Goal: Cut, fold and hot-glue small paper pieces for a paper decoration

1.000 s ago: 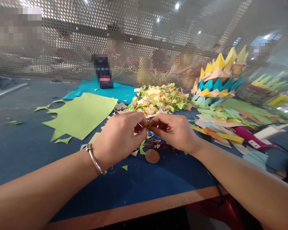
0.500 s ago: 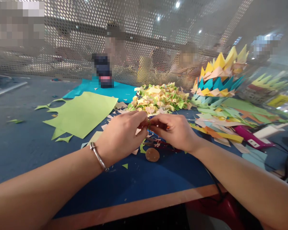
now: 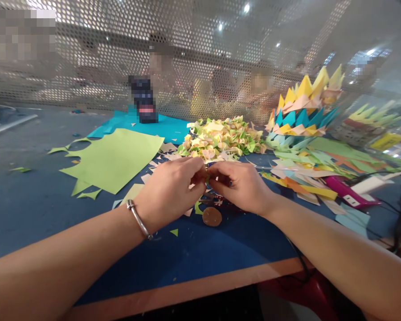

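My left hand (image 3: 172, 187) and my right hand (image 3: 242, 185) meet fingertip to fingertip above the blue table. Their thumbs and fingers pinch a tiny green piece of paper (image 3: 207, 177), mostly hidden by the fingers. Partly covered beneath my right hand lies what looks like a pair of scissors (image 3: 210, 198), with a dark red, white-dotted part. A brown oval disc (image 3: 212, 216) rests just in front of it. Right behind my hands rises a heap of small folded paper pieces (image 3: 220, 138) in yellow, peach and green.
A large cut green sheet (image 3: 116, 158) lies left, over a blue sheet (image 3: 173, 129). A tiered structure of folded paper points (image 3: 302, 111) stands back right. Paper strips (image 3: 307, 183), a magenta power strip (image 3: 349, 194) and cables lie right. A perforated metal screen (image 3: 194, 58) closes the back.
My right hand has shifted slightly, its fingers turning at the pinch point. My left hand stays nearly in place, and the things on the table have not moved.
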{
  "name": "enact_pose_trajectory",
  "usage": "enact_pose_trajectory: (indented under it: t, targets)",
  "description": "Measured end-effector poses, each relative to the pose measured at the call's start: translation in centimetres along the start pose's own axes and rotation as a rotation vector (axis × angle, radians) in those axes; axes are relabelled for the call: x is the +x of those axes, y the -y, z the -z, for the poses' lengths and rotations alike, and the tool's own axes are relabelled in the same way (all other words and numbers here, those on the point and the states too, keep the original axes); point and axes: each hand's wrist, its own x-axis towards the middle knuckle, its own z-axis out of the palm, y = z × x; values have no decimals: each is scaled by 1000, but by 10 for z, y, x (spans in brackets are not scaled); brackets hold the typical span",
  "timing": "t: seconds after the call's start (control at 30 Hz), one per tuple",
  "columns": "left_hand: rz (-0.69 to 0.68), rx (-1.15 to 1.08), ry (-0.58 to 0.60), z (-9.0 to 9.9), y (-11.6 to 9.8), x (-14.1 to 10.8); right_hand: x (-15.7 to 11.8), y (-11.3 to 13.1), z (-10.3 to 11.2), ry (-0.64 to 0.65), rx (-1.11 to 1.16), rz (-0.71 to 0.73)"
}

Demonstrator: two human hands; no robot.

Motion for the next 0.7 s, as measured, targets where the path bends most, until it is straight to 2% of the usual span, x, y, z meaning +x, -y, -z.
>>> enact_pose_trajectory:
  t: [0.3,0.7]
  targets:
    - [36,-35,-13,-1,3,1,0,2,0,14,69,-23]
    - [28,-76,-86,-1,3,1,-2,7,-1,-64,71,-31]
